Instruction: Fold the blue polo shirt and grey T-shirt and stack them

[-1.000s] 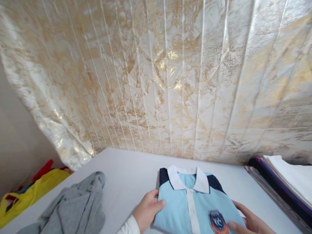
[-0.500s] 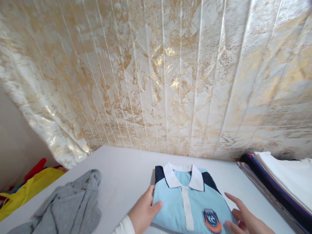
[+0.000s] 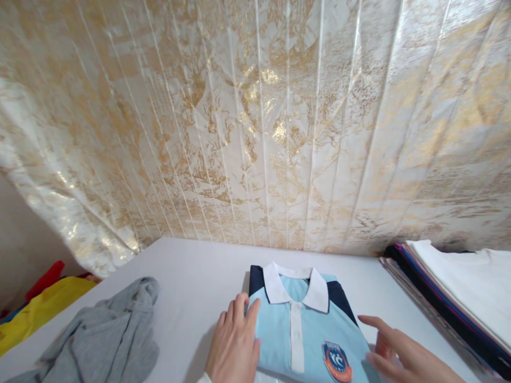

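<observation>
Silvery white curtain [image 3: 223, 133] with gold patterning and narrow vertical pleats fills the upper part of the frame, its edge slanting down at the left beside a dim wall [image 3: 32, 229]. Below it spreads a pale table [image 3: 195, 287].

At the lower centre, slightly right, lies a folded light blue polo shirt [image 3: 273, 335], front up, collar end toward the curtain. It has a white collar [image 3: 318, 291], navy shoulder panels [image 3: 339, 300], a white placket [image 3: 296, 340] and a navy and orange badge [image 3: 336, 360] on the chest.

At the shirt's left edge, the left hand [image 3: 235, 343] is back up with fingers extended and loosely parted, gripping no visible fabric. By the opposite edge, the right hand [image 3: 399, 348] has its index finger stretched out well apart from the thumb, other fingers curled; whether these pinch any cloth cannot be told.

A crumpled grey hooded garment [image 3: 104, 335] lies at the lower left; beyond the table edge sit yellow fabric [image 3: 48, 303] and red fabric [image 3: 44, 279]. At the lower right, a stack of folded clothes [image 3: 431, 306] has a white garment [image 3: 467, 290] on top.
</observation>
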A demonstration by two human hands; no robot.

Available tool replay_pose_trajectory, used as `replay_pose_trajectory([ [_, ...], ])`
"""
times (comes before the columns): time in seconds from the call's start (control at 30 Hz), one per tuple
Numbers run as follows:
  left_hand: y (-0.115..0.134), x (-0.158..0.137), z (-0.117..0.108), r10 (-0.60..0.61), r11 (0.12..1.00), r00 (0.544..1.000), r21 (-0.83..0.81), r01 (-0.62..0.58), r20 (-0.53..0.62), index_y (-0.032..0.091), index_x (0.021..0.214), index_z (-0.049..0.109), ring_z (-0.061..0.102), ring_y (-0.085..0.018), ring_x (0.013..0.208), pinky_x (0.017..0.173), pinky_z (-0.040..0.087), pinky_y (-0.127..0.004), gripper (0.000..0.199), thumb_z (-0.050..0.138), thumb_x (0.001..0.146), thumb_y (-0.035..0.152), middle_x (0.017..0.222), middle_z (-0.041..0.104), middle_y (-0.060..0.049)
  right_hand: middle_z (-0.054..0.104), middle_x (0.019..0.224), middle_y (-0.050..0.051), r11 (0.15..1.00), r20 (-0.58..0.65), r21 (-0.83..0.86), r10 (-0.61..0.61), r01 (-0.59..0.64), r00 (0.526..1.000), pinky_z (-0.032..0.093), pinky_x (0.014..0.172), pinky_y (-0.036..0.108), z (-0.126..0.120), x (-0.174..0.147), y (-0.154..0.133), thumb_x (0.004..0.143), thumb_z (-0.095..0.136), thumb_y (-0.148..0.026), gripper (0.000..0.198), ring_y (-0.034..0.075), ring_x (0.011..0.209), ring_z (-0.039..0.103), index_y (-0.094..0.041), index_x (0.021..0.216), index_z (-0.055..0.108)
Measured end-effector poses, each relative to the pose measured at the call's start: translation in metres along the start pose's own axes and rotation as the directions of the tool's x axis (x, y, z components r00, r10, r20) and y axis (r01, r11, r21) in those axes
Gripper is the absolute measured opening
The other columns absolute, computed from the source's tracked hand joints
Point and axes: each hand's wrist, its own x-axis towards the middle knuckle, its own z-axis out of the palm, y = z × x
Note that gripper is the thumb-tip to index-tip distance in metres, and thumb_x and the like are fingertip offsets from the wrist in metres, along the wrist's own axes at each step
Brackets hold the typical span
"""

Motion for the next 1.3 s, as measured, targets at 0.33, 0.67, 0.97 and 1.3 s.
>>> replay_pose_trajectory([
  [0.33,0.064,0.048,0.060,0.864,0.500,0.485,0.352,-0.791,-0.136,0.024,0.124,0.051,0.040,-0.015,0.128,0.089,0.039,-0.027,0.032,0.029,0.102,0.032,0.139,0.048,0.003,0.067,0.075,0.005,0.988,-0.227,0.010,-0.146,0.152,0.963,0.047,0.069,0.032,-0.012,0.106,-0.007,0.073,0.044,-0.043,0.034,0.021,0.070,0.062,-0.020,0.083,0.066],
  [0.67,0.068,0.045,0.080,0.855,0.512,0.448,0.288,-0.809,-0.260,0.027,0.112,0.057,0.052,-0.011,0.117,0.084,0.043,-0.025,0.029,0.033,0.102,0.038,0.128,0.059,0.006,0.063,0.078,0.005,0.982,-0.277,-0.016,-0.183,0.186,0.943,0.044,0.068,0.031,-0.003,0.117,0.000,0.071,0.047,-0.027,0.014,0.020,0.072,0.060,-0.021,0.074,0.059],
  [0.97,0.010,0.034,0.031,0.804,0.595,0.591,0.077,-0.800,-0.067,0.014,0.129,0.048,0.038,-0.019,0.132,0.098,0.040,-0.032,0.039,0.030,0.100,0.033,0.141,0.046,-0.007,0.064,0.096,0.006,0.900,-0.104,-0.149,-0.426,0.409,0.899,0.043,0.083,0.026,-0.007,0.140,-0.112,0.081,0.050,-0.015,0.022,0.016,0.091,0.059,-0.017,0.101,0.061],
  [1.3,-0.006,0.026,0.019,0.716,0.681,0.692,0.131,-0.721,0.089,0.015,0.134,0.043,0.035,-0.021,0.134,0.103,0.035,-0.033,0.045,0.042,0.097,0.040,0.146,0.038,-0.008,0.070,0.088,0.006,0.860,0.161,-0.245,-0.418,0.447,0.894,0.039,0.077,0.029,0.048,0.185,-0.186,0.074,0.068,-0.029,0.011,0.022,0.094,0.058,-0.020,0.079,0.069],
])
